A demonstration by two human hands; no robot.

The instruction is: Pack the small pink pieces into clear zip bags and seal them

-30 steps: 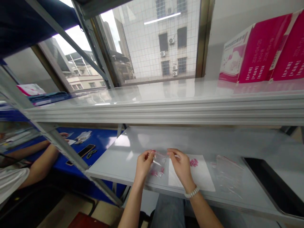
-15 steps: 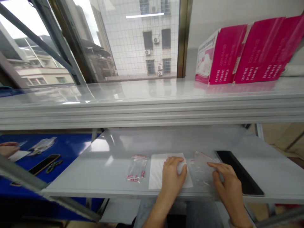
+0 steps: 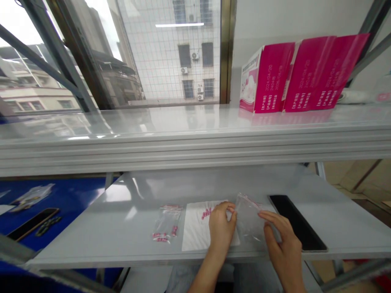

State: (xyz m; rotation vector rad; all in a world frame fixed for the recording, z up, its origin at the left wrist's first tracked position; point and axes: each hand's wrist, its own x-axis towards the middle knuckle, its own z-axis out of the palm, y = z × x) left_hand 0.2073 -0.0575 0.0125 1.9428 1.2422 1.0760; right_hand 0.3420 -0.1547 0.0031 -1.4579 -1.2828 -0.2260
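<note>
My left hand (image 3: 221,226) is over the right side of a white paper sheet (image 3: 194,236), thumb and fingertips closed together at the left edge of a clear zip bag (image 3: 249,221). Small pink pieces (image 3: 206,213) lie on the sheet just left of this hand. My right hand (image 3: 284,242) rests at the right side of the same bag, index finger stretched along its upper edge and thumb apart. Left of the sheet lies another zip bag (image 3: 168,221) with several pink pieces at its bottom and side.
A black phone (image 3: 295,221) lies right of my right hand. Above the work surface runs a white shelf (image 3: 168,152) bearing pink boxes (image 3: 308,77). On a blue table (image 3: 79,195) at the left are another phone (image 3: 33,224), a dark bracelet-like item (image 3: 48,226) and plastic bags (image 3: 33,197).
My left hand has shifted off the pink pieces to the bag's left edge, uncovering them. The bag's left side is raised somewhat. My right hand stays beside it. The camera view has turned slightly.
</note>
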